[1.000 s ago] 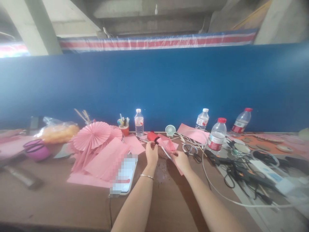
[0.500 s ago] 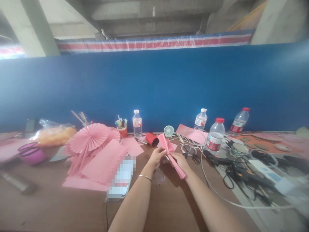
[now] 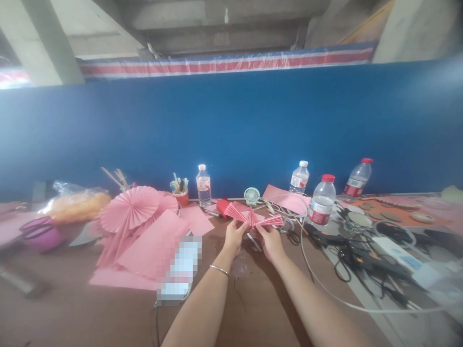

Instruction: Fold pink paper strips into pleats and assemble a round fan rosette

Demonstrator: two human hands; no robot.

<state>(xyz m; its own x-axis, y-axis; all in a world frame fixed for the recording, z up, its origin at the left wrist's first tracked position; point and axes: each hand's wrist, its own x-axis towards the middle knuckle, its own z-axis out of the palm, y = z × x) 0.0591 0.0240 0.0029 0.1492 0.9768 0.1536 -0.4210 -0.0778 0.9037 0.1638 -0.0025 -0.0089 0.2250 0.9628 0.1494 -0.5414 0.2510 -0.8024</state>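
Observation:
A pleated pink paper fan (image 3: 237, 212) is held between both hands above the middle of the table, its folds partly spread on either side of a pinched centre. My left hand (image 3: 236, 236) grips it near the centre from the left, thumb on top. From the right, my right hand (image 3: 269, 241) pinches the fan close to the same centre. Just behind the fan lies a red cylinder (image 3: 222, 207), partly covered by it. Finished-looking round pink paper rosettes (image 3: 132, 209) lie to the left, with flat pink sheets (image 3: 154, 246) in front.
A phone (image 3: 179, 270) with a blurred screen lies left of my forearms. Bottles (image 3: 323, 202) and a small fan (image 3: 252, 195) stand towards the blue partition (image 3: 231, 120). Tangled cables and a power strip (image 3: 398, 255) cover the right side. A pen cup (image 3: 181, 196) stands back left.
The pleated paper fan has turned from a steep slant to nearly level, and its folds have spread wider. Both hands stay on it; my right hand has shifted its grip. The view has shifted slightly.

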